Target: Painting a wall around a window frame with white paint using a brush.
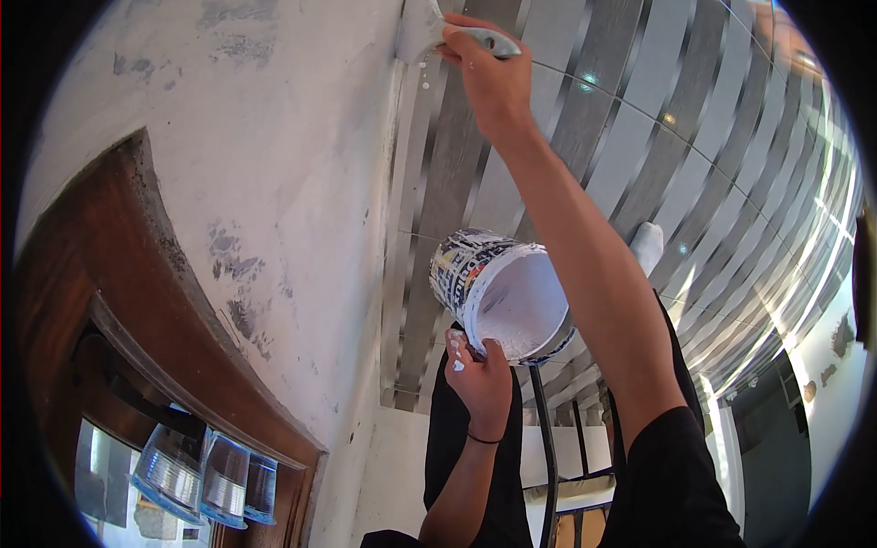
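My right hand [493, 78] grips a wide paint tool [418, 32] with a grey handle and white-coated head, held against the edge of the white wall [311, 164] at the top of the view. White drops show just below the head. My left hand [475, 384], spotted with white paint, has its fingers on the rim of a tilted bucket [512, 297]. The bucket is splattered outside and white inside, its open mouth turned toward me. Grey striped tiles [676, 137] lie behind both hands.
A wooden door frame [128, 219] with three clear, blue-edged objects [224, 470] is at lower left. A black metal chair frame [544, 438] stands below the bucket, between my dark-trousered legs. A white-socked foot [647, 245] rests on the tiles at right. The wall has grey patches.
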The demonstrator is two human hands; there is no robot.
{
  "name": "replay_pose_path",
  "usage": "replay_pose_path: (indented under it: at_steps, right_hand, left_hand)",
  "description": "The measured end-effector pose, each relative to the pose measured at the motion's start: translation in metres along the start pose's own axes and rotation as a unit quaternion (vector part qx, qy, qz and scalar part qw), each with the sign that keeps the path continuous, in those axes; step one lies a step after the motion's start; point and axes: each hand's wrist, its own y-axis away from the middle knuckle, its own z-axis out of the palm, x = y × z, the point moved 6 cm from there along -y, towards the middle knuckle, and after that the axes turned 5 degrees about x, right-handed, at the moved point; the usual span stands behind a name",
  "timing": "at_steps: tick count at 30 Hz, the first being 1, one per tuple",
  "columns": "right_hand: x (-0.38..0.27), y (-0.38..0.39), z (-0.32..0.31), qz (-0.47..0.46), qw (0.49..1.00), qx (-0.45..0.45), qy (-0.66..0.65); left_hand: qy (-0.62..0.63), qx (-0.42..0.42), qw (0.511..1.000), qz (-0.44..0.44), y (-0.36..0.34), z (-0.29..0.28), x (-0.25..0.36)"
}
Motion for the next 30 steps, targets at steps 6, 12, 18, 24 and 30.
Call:
replay_pose_path:
  at_steps: [6, 12, 18, 24, 30]
  right_hand:
    - [-0.071, 0.031, 0.011, 0.023, 0.991, -0.095, -0.094]
    - [-0.102, 0.033, -0.006, 0.061, 0.981, -0.113, -0.145]
    - [-0.064, 0.006, -0.046, 0.012, 0.995, -0.047, -0.084]
    - [0.012, 0.028, -0.031, 0.056, 0.997, -0.050, 0.021]
    - [0.007, 0.071, 0.003, 0.040, 0.998, 0.018, 0.042]
  left_hand:
    - [0.027, -0.020, 0.999, -0.033, 0.002, 0.004, -0.003]
    - [0.005, 0.026, 0.998, 0.050, -0.001, 0.003, 0.007]
    - [-0.056, 0.014, 0.998, 0.017, 0.001, 0.004, 0.004]
    - [-0.059, -0.018, 0.998, -0.024, 0.000, 0.006, -0.003]
    - [-0.087, -0.023, 0.996, -0.013, 0.004, 0.008, -0.002]
